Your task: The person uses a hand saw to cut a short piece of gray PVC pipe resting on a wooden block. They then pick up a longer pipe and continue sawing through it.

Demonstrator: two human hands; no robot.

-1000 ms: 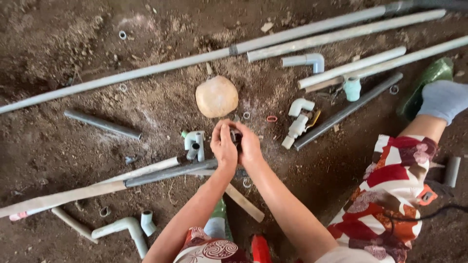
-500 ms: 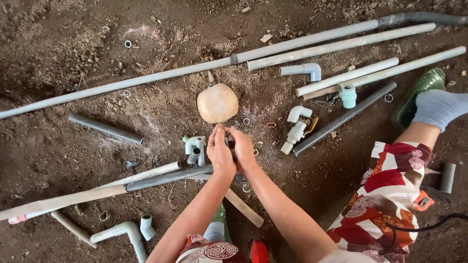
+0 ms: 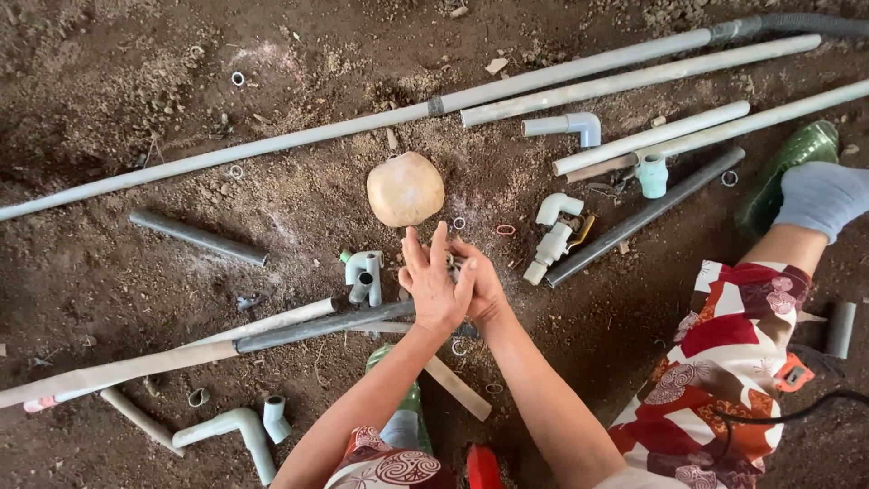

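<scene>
Left hand [image 3: 433,282] and right hand [image 3: 478,288] pressed together, fingers clenched on a small hidden part, steadying it near the round tan stone [image 3: 405,188] on dirt floor [image 3: 181,54].

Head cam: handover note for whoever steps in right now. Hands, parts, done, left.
Left hand: fingers spread, laid over the right hand; what it grips is hidden.
Right hand: under the left, closed on something small and hidden.
Both hands meet at the near end of the dark pipe lying on the dirt floor.
Nearby: tee fitting just left of the hands, round stone above them, white elbow piece to the right, long grey pipes across the top.
Done: cannot tell whether any joint is made.
Left: loose pipes and fittings lie unjoined.
</scene>
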